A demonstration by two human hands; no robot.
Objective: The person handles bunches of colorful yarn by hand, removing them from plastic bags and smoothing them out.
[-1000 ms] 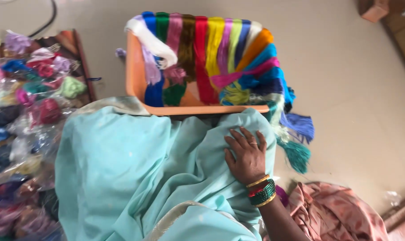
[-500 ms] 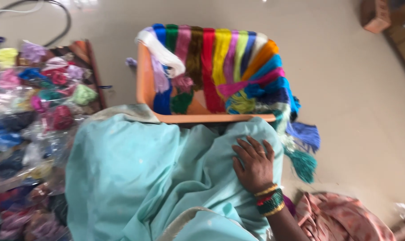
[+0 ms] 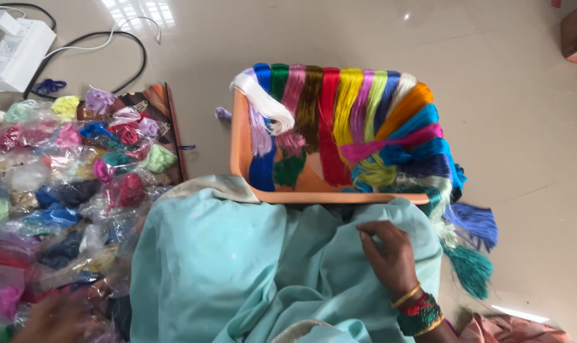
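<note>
Now the right hand [image 3: 390,257] is laid palm down on the pale turquoise cloth [image 3: 237,273], with the fingers loosely curled and nothing gripped. Just beyond its fingertips the orange tray [image 3: 241,149] is seen on the floor [image 3: 504,95], with many coloured thread bundles [image 3: 345,121] draped over it. The left hand [image 3: 53,317] is blurred at the lower edge; whether it is open or closed cannot be told. It is placed among plastic packets of coloured thread [image 3: 66,184].
</note>
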